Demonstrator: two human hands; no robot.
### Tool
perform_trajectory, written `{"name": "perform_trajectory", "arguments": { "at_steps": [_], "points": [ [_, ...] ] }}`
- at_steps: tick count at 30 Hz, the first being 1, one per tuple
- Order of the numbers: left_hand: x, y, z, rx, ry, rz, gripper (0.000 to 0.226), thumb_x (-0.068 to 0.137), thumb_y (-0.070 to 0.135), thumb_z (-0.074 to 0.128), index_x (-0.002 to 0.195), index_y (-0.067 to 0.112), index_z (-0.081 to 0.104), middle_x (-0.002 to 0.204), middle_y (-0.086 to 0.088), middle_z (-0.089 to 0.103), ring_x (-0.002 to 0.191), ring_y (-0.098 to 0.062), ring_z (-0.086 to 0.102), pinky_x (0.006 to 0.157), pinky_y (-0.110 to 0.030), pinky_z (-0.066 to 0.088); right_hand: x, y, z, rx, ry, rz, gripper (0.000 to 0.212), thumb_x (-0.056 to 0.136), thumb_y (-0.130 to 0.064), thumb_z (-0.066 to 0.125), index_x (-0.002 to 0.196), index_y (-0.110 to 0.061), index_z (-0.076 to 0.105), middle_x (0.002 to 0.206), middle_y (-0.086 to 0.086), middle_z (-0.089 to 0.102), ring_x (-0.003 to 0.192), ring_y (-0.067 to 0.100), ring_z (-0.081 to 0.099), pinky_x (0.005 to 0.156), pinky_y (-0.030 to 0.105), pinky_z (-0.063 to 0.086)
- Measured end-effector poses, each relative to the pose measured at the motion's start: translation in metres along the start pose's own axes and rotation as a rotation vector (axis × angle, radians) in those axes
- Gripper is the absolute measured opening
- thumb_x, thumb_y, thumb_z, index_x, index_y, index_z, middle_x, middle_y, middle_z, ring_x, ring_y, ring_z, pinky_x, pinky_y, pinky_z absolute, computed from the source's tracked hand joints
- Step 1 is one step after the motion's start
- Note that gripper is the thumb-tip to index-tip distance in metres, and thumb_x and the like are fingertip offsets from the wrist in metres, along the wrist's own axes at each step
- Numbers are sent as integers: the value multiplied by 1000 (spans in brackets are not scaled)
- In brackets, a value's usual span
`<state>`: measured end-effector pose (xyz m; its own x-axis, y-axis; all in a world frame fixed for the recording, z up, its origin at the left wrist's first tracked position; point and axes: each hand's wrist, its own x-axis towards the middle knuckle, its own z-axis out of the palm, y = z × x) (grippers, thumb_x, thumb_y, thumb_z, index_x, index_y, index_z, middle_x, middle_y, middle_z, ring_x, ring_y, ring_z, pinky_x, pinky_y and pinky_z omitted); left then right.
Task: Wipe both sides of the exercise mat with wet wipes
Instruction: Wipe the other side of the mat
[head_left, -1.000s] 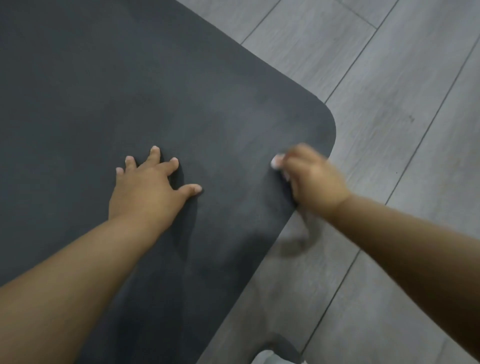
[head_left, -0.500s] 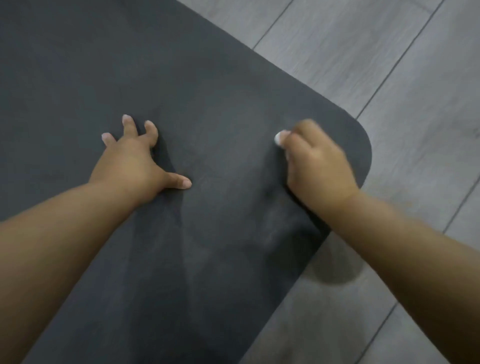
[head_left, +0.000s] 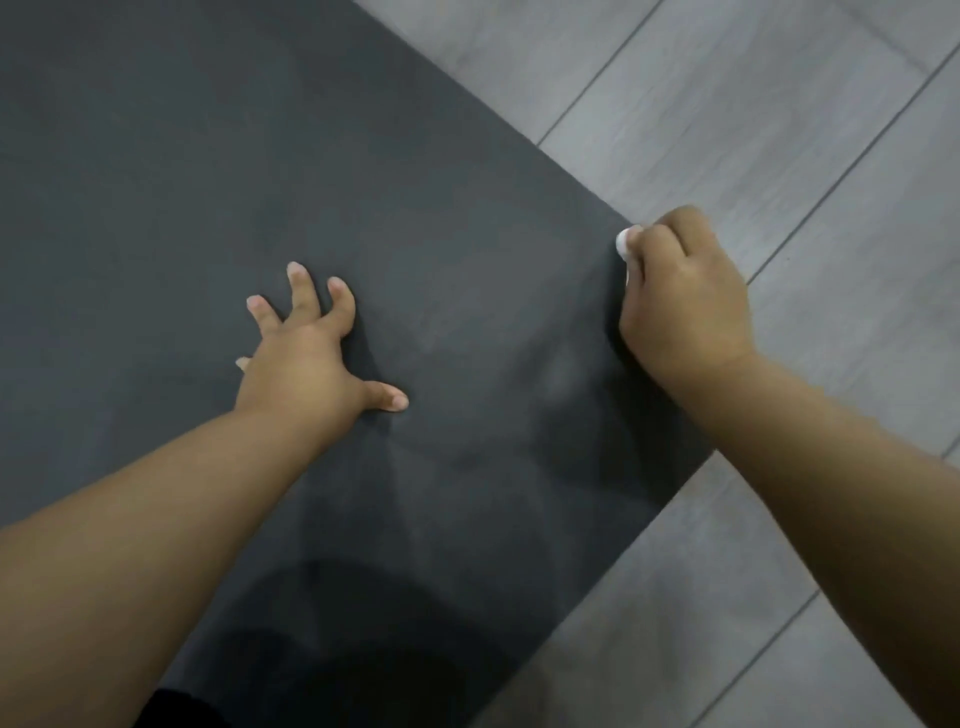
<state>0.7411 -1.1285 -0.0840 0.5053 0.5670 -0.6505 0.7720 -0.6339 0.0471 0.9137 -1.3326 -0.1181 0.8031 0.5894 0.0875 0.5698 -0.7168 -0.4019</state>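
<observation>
The exercise mat (head_left: 260, 182) lies flat on the grey plank floor (head_left: 779, 104), dark and matte, and fills the left and middle of my head view. One long edge runs down from the top to the right grip (head_left: 680, 306), and another edge runs back toward the bottom of the picture. The corner between those two edges is hidden under that grip and its wrist. The left grip (head_left: 306, 364) is a bare hand laid palm down well inside the mat, fingers (head_left: 298, 283) straight and fanned, thumb (head_left: 387, 400) stuck out to the side. It holds nothing and just presses on the mat. The right grip is curled tight around a white wet wipe (head_left: 622, 244), and only a small bulge of the wipe shows past the knuckles, right where the mat's edge meets the floor. I cannot tell how much of the wipe touches the mat under the fist. A faint paler smear (head_left: 561, 379) sits on the mat between the two grips. Compared with half a second ago, the right grip has gone from inside the mat – where the rounded corner showed beyond it – out to the edge, and it covers that corner now. The left grip stays planted on the mat, fingers spread as before.
</observation>
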Motion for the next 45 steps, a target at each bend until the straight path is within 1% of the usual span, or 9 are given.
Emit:
{"name": "perform_trajectory", "arguments": {
  "at_steps": [8,16,21,25,28,31,36,42,45],
  "points": [
    [3,5,-6,86,-46,3,117,63,58,75,149,25,3,155,-1,-20,140,-44,-9,99,-65,34,-18,-74,8,41,-385,-419,26,93,-15,40,95,0,61,83,13,52,66,33,55,49,35,45],
    [2,4,-8,84,-85,47,116,67,59,72,149,24,-3,154,-2,-23,139,-45,-9,102,-65,28,21,-61,17,-101,-85,164,13,83,5,53,95,4,56,102,24,52,68,35,50,57,29,27],
    [3,-11,-19,158,-116,138,107,72,62,67,148,29,0,156,1,-15,142,-40,6,98,-50,42,-3,-94,29,-52,-351,-532,19,73,3,68,92,1,63,83,21,55,56,34,52,43,30,39],
    [14,-50,-53,217,64,255,69,81,48,66,140,29,36,151,9,29,127,-27,43,93,-40,43,41,-63,13,-132,-102,94,18,92,-9,50,102,2,59,110,26,50,85,43,55,73,42,45],
    [31,-78,-63,127,182,203,83,73,48,73,142,23,35,149,1,29,132,-32,31,100,-45,39,53,-60,12,-190,-44,385,20,94,-11,45,104,3,55,119,22,46,96,39,51,78,36,38],
    [40,-88,-58,82,51,85,105,72,59,68,150,24,7,157,4,-7,142,-38,0,110,-53,26,27,-99,31,-98,-19,138,11,88,-5,50,96,-4,58,105,22,51,81,40,54,67,39,43],
    [48,-91,-51,85,48,112,104,74,62,63,150,25,3,157,5,-14,141,-42,-3,106,-57,31,0,-130,45,-20,-316,-568,15,81,-7,57,95,-6,62,85,17,57,63,34,55,49,32,45],
    [50,-89,-52,116,35,118,104,74,65,62,149,23,3,157,2,-13,140,-45,-1,104,-56,34,67,-91,29,-131,43,424,21,95,-13,45,104,2,57,118,19,47,97,36,52,83,35,39],
    [51,-88,-52,119,37,111,104,73,64,63,149,23,5,157,2,-12,139,-46,0,105,-57,33,50,-125,49,-49,38,201,15,92,-10,48,95,-1,60,108,21,51,84,38,55,74,39,44]
  ]
}}
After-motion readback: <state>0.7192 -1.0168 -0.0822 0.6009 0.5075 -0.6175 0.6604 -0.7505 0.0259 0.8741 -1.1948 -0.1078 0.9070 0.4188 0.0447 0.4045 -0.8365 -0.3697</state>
